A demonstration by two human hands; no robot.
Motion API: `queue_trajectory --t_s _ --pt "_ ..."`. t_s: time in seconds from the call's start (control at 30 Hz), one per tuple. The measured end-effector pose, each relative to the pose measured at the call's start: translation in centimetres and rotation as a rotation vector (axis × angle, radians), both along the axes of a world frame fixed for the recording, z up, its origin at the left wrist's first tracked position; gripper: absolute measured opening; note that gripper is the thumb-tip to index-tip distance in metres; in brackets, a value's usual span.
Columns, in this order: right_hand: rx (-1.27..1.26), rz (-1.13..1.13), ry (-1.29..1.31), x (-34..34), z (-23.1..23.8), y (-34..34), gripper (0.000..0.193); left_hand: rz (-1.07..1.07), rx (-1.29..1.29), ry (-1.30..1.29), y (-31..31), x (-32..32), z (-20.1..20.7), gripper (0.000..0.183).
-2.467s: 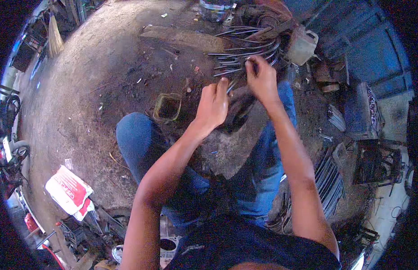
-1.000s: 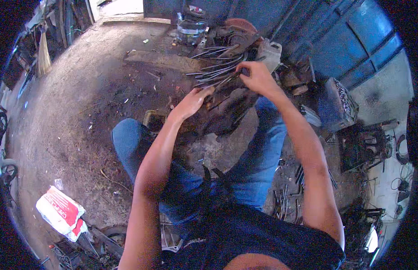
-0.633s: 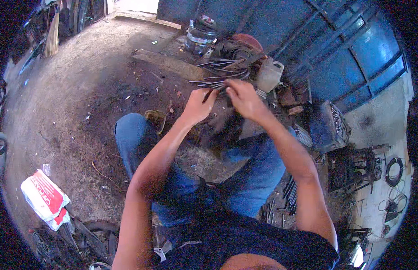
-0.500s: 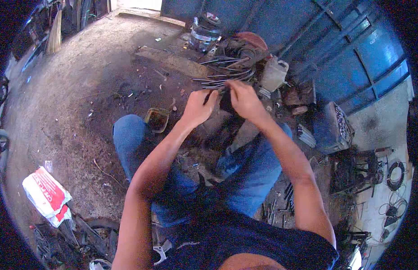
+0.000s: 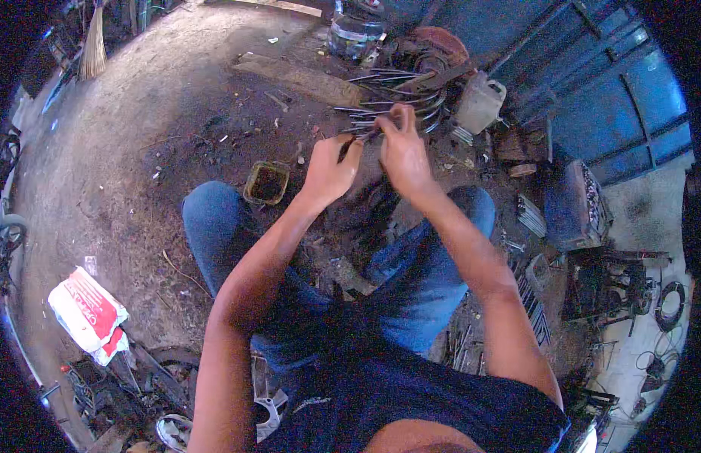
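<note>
The dark curved metal rods lie in a loose pile on the ground at the far side, straight ahead of the person. The left hand and the right hand are raised at the near edge of this pile, close to each other, thumbs and fingers bent. Something dark and thin shows between their fingertips, but it is too blurred to name, and I cannot tell whether either hand is clamped on it.

Near the left knee sits a small square tray with a yellowish rim and dark contents, perhaps liquid. Just right of the pile stands a whitish jerrycan with a handle; its contents are hidden. Beyond the pile, a dark tub with a pale band stands on the ground. At the right is a blue box, packed along one face with small pale-and-dark pieces. A white and red bag lies at the near left.

The floor is stained dark around the pile, paler toward the left, and littered with scraps. A plank lies left of the rods. A broom stands at the far left; a blue metal wall closes the far right, and a coiled black cable hangs at the right.
</note>
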State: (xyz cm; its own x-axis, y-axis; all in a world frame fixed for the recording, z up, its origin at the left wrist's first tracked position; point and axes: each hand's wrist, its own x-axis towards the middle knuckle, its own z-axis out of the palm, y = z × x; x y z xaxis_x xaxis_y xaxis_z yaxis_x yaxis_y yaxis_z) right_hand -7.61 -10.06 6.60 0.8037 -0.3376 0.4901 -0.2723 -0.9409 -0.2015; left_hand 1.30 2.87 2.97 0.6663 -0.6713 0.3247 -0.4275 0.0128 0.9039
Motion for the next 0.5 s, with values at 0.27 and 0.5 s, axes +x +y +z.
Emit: queue_trajectory --t_s 0.27,0.5 --pt "0.188 0.219 -0.138 -0.3 -1.8 -2.0 0.03 0.025 0.079 -0.035 -1.0 0.0 -0.8 0.023" --pt "0.297 0.171 -0.142 0.2 -2.5 -2.9 0.029 0.007 0.069 -0.119 -2.1 -0.3 -1.4 0.024"
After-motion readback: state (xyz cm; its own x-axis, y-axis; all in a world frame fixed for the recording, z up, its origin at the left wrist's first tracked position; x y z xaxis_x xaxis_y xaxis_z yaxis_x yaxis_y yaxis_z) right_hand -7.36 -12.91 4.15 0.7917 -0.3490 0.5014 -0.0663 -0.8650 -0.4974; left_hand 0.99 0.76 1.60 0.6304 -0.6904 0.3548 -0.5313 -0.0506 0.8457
